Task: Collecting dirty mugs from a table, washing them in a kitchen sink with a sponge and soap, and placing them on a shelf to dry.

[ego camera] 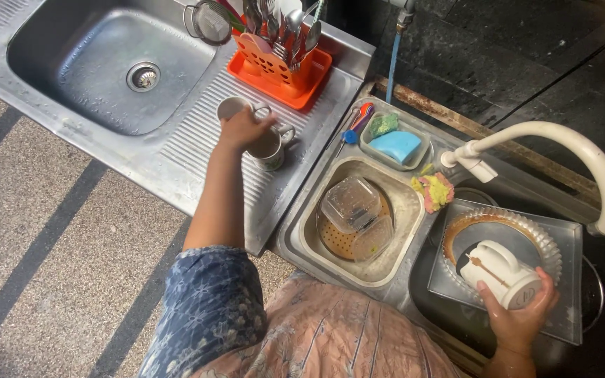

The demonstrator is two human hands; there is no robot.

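Observation:
My left hand [244,129] reaches out over the ribbed steel drainboard [197,133] and rests on a cream mug [269,148], between it and a second mug [232,106] just behind. My right hand [519,315] grips a white mug [504,273] lying on its side, held over a square glass dish [568,280] with a scalloped round plate [547,241] in the right sink. A curved white tap [582,150] arches above that dish.
An orange cutlery holder [274,63] full of spoons stands at the back of the drainboard beside a strainer [208,21]. A steel basin [400,210] holds a clear plastic box [351,203]. A tray with a blue sponge [395,145] sits behind. The left sink [85,77] lies far left.

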